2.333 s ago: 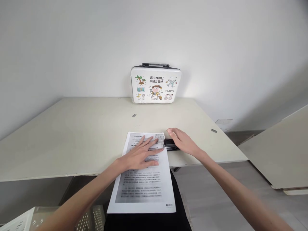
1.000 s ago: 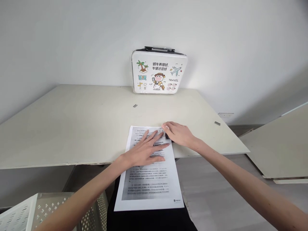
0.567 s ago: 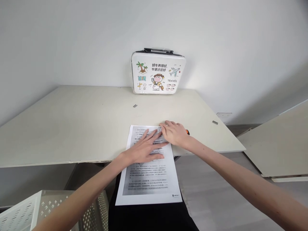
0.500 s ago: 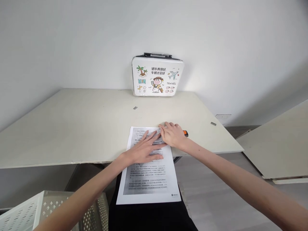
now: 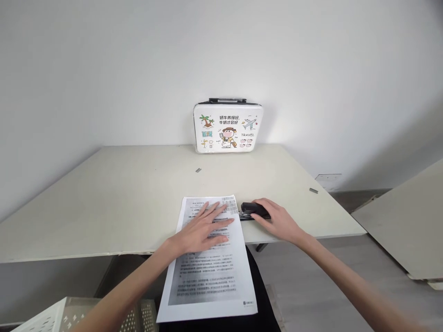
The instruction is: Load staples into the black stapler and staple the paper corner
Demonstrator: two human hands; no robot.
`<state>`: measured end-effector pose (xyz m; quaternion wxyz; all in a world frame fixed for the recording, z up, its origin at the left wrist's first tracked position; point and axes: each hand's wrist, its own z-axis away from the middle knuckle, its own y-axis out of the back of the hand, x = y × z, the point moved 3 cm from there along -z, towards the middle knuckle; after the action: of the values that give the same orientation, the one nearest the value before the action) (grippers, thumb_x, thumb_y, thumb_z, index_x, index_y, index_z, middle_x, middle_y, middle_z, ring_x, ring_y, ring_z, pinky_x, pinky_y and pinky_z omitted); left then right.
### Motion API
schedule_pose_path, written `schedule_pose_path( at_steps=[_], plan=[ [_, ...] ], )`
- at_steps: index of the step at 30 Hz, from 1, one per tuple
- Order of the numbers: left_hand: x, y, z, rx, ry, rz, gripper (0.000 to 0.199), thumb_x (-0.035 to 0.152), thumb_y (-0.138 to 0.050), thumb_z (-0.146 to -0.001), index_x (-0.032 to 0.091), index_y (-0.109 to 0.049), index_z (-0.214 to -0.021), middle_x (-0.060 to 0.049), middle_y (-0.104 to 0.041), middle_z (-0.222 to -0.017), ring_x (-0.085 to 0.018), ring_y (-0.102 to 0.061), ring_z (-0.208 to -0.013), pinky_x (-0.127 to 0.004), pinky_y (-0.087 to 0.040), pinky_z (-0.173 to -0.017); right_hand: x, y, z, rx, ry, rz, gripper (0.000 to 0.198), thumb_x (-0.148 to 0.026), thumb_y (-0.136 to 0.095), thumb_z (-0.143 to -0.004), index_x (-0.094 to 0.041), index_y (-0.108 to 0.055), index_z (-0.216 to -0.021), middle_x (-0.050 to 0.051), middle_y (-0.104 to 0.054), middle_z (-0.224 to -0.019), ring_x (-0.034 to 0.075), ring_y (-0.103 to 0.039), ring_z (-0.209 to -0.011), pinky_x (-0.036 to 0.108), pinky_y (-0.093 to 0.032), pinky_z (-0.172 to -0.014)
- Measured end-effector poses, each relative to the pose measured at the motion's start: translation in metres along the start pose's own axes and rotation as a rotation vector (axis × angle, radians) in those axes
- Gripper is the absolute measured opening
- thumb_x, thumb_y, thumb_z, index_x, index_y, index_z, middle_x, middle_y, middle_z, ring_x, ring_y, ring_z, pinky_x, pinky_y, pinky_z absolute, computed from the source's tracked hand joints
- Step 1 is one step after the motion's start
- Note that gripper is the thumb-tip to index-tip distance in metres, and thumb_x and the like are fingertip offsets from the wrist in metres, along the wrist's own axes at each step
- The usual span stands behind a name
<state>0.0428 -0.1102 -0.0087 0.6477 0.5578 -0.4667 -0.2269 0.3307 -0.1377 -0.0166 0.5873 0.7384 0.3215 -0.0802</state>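
Observation:
My left hand lies flat on a printed sheet of paper, fingers spread over the upper text. The sheet hangs past the table's front edge toward my lap; whether more sheets lie under it I cannot tell. Right of the paper, my right hand is closed round the rear of a black stapler, thumb on the near side and fingers over the top. The stapler's front end is beside the sheet's upper right edge, with some of its metal showing. My palm hides its back end.
A white case with cartoon prints stands against the wall at the back of the table. Small strips of staples lie on the tabletop, one near the right edge. A white perforated basket is at the lower left.
My right hand has left the paper's upper right corner and moved right onto the stapler, which now shows more. My left hand stays on the sheet. The view has tilted up slightly.

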Motion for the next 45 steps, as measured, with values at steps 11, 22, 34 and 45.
schedule_pose_path(
  at_steps=[11,22,34,45],
  plan=[
    [-0.001,0.022,0.041,0.05,0.075,-0.195,0.056,0.052,-0.05,-0.108,0.04,-0.04,-0.161,0.005,-0.027,-0.173,-0.029,-0.021,-0.161,-0.056,-0.025,-0.131,0.058,0.013,0.031,0.211,-0.344,-0.225,0.041,-0.062,-0.065,-0.093,-0.027,-0.064,-0.114,0.006,-0.075,-0.111,0.026,-0.069,-0.095,0.035,-0.055,-0.075],
    [-0.002,0.017,0.078,-0.02,0.207,-0.223,0.07,0.053,-0.046,-0.108,0.045,-0.01,-0.168,0.005,-0.014,-0.175,-0.033,-0.016,-0.161,-0.06,-0.016,-0.13,0.058,0.027,0.03,0.299,-0.391,-0.496,0.045,-0.062,-0.071,-0.086,-0.026,-0.069,-0.112,0.005,-0.075,-0.107,0.026,-0.065,-0.096,0.038,-0.051,-0.083],
    [-0.009,-0.005,-0.09,-0.09,0.224,-0.097,0.072,0.07,-0.03,-0.106,0.033,-0.024,-0.168,-0.004,-0.007,-0.177,-0.033,-0.002,-0.163,-0.065,0.001,-0.128,0.057,0.045,0.03,0.384,-0.378,-0.818,0.048,-0.06,-0.075,-0.086,-0.022,-0.069,-0.116,0.007,-0.073,-0.109,0.026,-0.064,-0.104,0.037,-0.051,-0.093],
    [0.003,-0.008,-0.083,0.045,0.112,-0.004,0.067,0.062,-0.042,-0.107,0.035,-0.028,-0.167,-0.001,-0.018,-0.176,-0.029,-0.012,-0.163,-0.052,-0.019,-0.132,0.064,0.054,0.051,0.355,-0.404,-0.725,0.047,-0.062,-0.072,-0.088,-0.024,-0.069,-0.116,0.006,-0.073,-0.106,0.026,-0.064,-0.101,0.036,-0.053,-0.087]
  ],
)
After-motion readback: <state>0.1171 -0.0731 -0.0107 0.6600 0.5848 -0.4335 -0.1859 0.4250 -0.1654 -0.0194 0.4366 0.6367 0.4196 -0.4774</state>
